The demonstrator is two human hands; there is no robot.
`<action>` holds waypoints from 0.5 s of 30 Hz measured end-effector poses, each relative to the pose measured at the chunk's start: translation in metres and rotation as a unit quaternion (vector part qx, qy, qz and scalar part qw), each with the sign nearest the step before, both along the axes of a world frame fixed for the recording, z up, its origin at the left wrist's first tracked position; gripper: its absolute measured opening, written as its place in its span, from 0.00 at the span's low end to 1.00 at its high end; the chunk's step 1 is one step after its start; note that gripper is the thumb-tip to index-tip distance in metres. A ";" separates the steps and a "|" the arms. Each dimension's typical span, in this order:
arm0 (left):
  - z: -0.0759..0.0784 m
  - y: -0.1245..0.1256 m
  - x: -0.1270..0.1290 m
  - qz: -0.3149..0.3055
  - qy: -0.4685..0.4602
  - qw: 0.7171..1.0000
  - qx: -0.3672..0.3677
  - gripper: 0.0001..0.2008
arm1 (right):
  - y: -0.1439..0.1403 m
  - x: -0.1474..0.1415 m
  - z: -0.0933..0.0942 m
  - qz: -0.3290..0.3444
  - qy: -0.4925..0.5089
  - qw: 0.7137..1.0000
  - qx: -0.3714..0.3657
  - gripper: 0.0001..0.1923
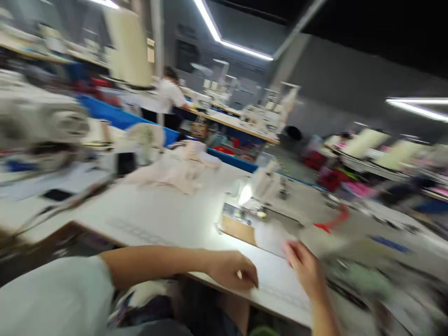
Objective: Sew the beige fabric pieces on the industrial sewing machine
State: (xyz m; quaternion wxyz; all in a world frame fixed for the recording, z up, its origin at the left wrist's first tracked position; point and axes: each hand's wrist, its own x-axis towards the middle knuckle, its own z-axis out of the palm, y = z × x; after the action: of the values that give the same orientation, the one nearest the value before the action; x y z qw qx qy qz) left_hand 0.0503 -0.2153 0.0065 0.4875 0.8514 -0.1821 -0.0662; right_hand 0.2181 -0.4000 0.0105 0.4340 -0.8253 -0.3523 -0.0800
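My left hand (234, 270) hovers by the front edge of the white sewing table (157, 214), its fingers curled in towards the thumb. Anything in that pinch is hidden. To the right, my right hand (305, 265) has its fingers drawn together, with the fingertips at the edge of a white, fabric-like piece (271, 234). Blur hides whether they grip it. That piece lies on the bed of a sewing machine (262, 182), beside a brown plate (238, 229). The machine's lamp is lit.
Pale pink fabric (171, 170) is heaped at the table's back left. A phone (58, 194) lies on the left table near another machine (42, 112). A red strip (332, 219) and a blue strip (389, 243) are on the right. A co-worker (170, 98) stands farther back.
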 end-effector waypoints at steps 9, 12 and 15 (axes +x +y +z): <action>0.000 -0.009 0.108 0.264 -0.086 0.929 0.246 0.12 | 0.015 0.057 -0.023 -0.066 -0.080 0.989 -0.108 0.06; -0.002 -0.012 0.127 0.305 -0.062 0.910 0.273 0.12 | 0.018 0.047 -0.034 -0.049 -0.115 0.978 -0.165 0.05; -0.006 -0.009 0.136 0.320 -0.048 0.903 0.282 0.13 | 0.018 0.046 -0.037 -0.049 -0.158 0.958 -0.233 0.05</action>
State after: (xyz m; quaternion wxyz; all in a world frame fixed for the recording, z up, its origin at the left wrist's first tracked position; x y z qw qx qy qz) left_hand 0.1859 -0.2246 0.0005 0.2123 0.9679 0.1036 0.0861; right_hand 0.2637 -0.3824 -0.0263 0.1639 -0.8966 -0.3844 -0.1468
